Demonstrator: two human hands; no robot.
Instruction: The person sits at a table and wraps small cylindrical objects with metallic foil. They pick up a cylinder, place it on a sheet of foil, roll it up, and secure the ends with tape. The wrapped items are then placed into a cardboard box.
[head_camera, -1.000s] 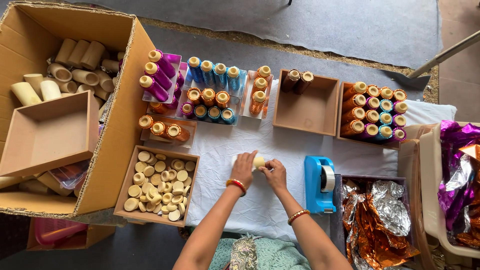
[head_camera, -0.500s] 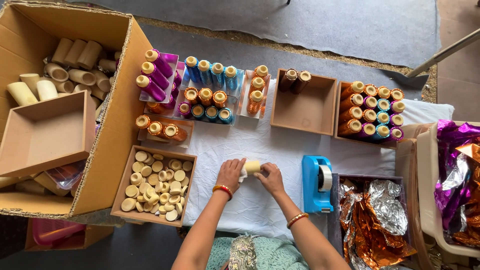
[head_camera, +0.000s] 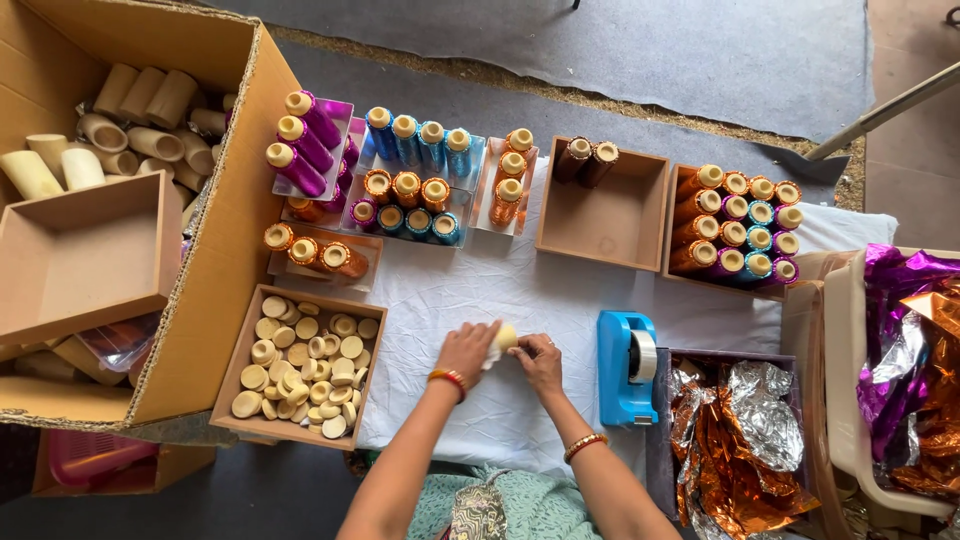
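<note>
My left hand (head_camera: 466, 349) and my right hand (head_camera: 540, 361) meet over a white cloth (head_camera: 470, 290) and together hold a small cream cardboard tube (head_camera: 503, 338), with a bit of white material at its left end. Each wrist wears a red and gold bangle. A blue tape dispenser (head_camera: 626, 367) stands just right of my right hand. To the left, a shallow brown box (head_camera: 300, 366) holds several cream round caps.
Foil-wrapped tubes in purple, blue and orange fill trays (head_camera: 410, 180) and a box (head_camera: 740, 230) at the back. A brown box (head_camera: 605, 205) holds two dark tubes. A big cardboard carton (head_camera: 215, 215) with plain tubes stands left. Crumpled orange and silver foil (head_camera: 740, 440) lies right.
Both hands have turned the tube between them and shifted slightly; the tube's cream end now faces up between the fingertips. Nothing else has moved.
</note>
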